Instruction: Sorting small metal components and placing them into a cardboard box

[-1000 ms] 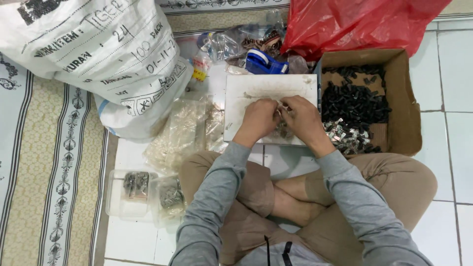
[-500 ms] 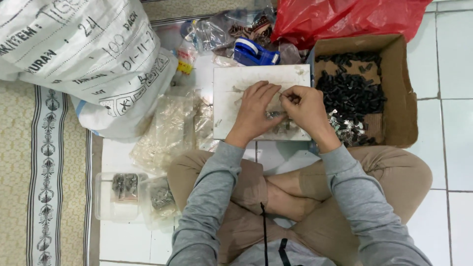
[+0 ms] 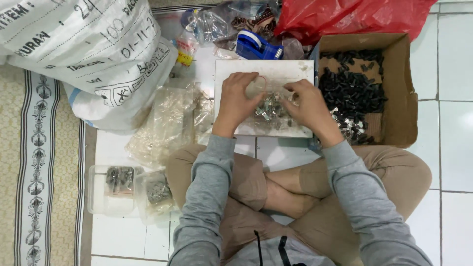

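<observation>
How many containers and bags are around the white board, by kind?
Cardboard box: 1
Red plastic bag: 1
White woven sack: 1
Clear plastic tubs: 2
Total: 5
Both hands work over the white board.

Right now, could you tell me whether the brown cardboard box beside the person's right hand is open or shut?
Open. The brown cardboard box has no lid over it, and the heap of small black parts inside shows from above.

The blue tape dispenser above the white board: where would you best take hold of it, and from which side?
Probably across the two flat sides of the blue tape dispenser, coming from above. It lies on the floor with bags crowding it behind and the white board in front, so only the top is open.
</observation>
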